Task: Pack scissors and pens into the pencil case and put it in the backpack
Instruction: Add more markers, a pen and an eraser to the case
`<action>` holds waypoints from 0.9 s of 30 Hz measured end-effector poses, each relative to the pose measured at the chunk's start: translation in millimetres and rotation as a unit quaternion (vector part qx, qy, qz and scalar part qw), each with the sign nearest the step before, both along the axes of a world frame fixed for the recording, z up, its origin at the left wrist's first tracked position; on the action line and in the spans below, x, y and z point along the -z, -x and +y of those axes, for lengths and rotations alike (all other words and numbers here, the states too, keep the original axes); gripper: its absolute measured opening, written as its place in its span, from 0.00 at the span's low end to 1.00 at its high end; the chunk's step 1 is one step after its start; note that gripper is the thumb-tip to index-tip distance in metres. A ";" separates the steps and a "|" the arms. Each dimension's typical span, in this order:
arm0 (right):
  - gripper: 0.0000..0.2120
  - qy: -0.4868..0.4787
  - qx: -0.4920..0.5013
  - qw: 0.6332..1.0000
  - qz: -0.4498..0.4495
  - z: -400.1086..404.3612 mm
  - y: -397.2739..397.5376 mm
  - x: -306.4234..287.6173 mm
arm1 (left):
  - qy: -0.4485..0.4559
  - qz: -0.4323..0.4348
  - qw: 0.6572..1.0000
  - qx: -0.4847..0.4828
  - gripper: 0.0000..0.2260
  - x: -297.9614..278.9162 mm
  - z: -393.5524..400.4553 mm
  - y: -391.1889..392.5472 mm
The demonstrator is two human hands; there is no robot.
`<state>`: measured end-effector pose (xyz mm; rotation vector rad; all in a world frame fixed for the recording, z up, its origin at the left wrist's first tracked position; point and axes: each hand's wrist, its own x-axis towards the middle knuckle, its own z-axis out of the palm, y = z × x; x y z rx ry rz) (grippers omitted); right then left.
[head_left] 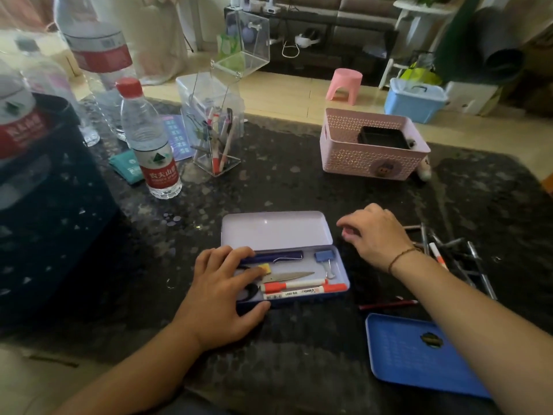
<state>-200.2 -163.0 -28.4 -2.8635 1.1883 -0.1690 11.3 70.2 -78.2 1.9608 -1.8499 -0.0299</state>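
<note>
The open blue metal pencil case [339,266] sits mid-worktop [299,190], scissors [288,276] and red-capped markers [302,287] inside. The left hand [223,290] lies flat over its left end, hiding the scissor handles. The right hand [375,235] hovers relaxed, holding nothing, over loose pens [457,259] near a blue plastic tray [419,354].

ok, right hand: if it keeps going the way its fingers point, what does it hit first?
Probably the open lid of the pencil case. The right hand points left toward the lid's right edge, but height is unclear, so it may pass just above.
</note>
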 end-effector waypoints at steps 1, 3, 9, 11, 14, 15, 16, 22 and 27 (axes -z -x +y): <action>0.10 -0.022 0.013 0.996 -0.086 12.1 -5.0 -3.5 | -0.001 -0.003 1.000 -0.001 0.24 0.1 -0.3 -0.1; 0.08 -0.089 0.008 0.977 -0.195 46.8 -20.4 -9.2 | -0.004 -0.009 1.000 -0.005 0.24 0.6 -1.0 -0.2; 0.10 -0.077 -0.005 0.993 -0.092 109.3 -62.9 7.8 | -0.011 -0.002 1.000 -0.009 0.24 0.1 -0.6 0.8; 0.12 -0.057 -0.003 0.995 -0.086 110.8 -66.0 14.0 | -0.013 0.001 1.000 -0.009 0.24 0.1 -0.7 1.2; 0.13 -0.058 -0.030 0.992 -0.107 113.2 -62.3 18.6 | -0.009 0.011 1.000 -0.001 0.24 0.1 -0.7 1.6; 0.13 -0.063 -0.041 0.990 -0.120 113.3 -59.7 19.4 | -0.004 0.013 1.000 0.006 0.23 -0.2 -0.5 1.3; 0.12 -0.063 -0.052 0.987 -0.136 110.4 -55.8 18.7 | -0.001 0.010 1.000 0.016 0.24 -1.0 0.0 1.0; 0.15 0.109 0.092 0.990 -0.019 7.7 7.4 -2.8 | -0.017 -0.032 0.996 0.080 0.22 -8.5 1.3 0.4; 0.12 0.059 0.153 0.964 0.210 -39.0 45.8 1.5 | -0.029 -0.020 0.996 0.081 0.22 -9.9 1.5 0.6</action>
